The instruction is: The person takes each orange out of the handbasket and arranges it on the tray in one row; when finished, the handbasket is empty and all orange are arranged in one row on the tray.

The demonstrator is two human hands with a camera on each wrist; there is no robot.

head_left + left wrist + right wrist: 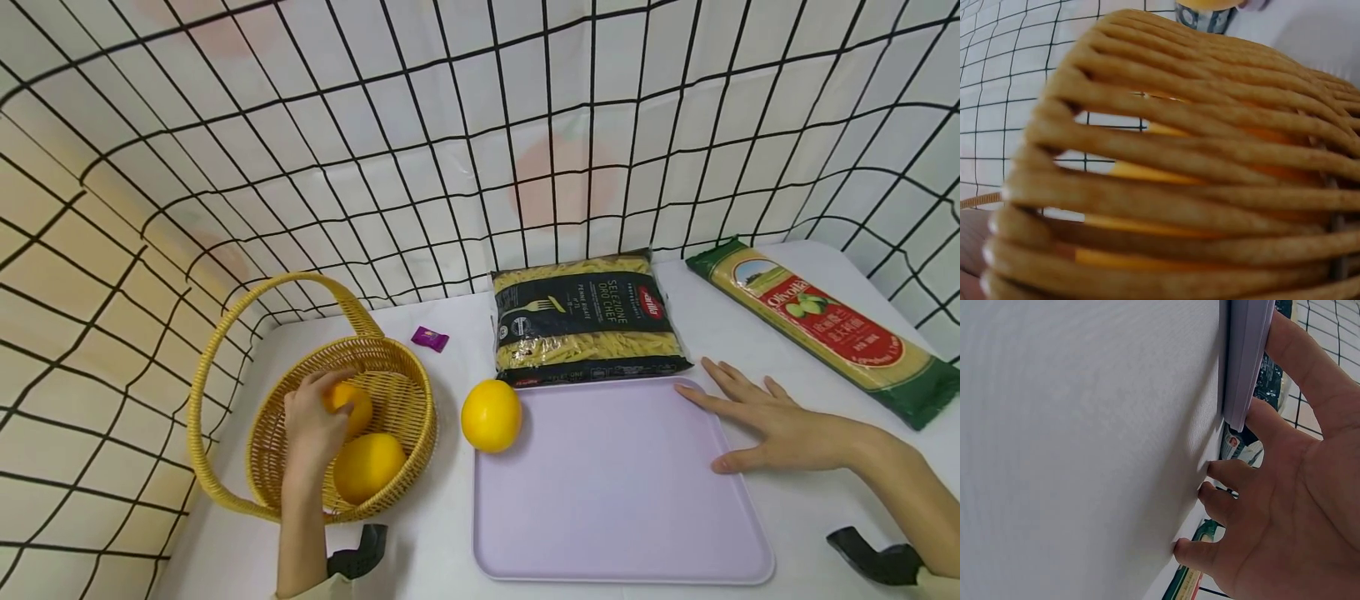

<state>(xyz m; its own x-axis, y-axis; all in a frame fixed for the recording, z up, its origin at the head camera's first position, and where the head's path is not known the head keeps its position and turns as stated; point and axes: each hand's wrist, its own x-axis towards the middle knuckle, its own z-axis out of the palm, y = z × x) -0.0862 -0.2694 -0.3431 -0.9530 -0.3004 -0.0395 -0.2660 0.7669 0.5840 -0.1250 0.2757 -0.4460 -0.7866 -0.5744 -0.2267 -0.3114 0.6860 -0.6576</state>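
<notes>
Inside the wicker basket (427, 400), my left hand (315, 421) curls its fingers and thumb round an orange (358, 408). A larger yellow-orange fruit (369, 468) lies beside it in the basket. In the left wrist view the basket's weave (1185, 156) hides most of the hand and fruit. My right hand (780, 421) is spread at the right edge of the lilac tray (615, 492); its thumb and index finger touch the rim, and the other fingertips rest on the white table. A yellow round fruit (491, 416) sits at the tray's upper left corner.
A bag of penne pasta (581, 321) lies just behind the tray. A long noodle packet (825, 325) lies at the far right, and a small purple-wrapped sweet (430, 338) behind the basket. Black wire mesh (465, 167) encloses the back and sides.
</notes>
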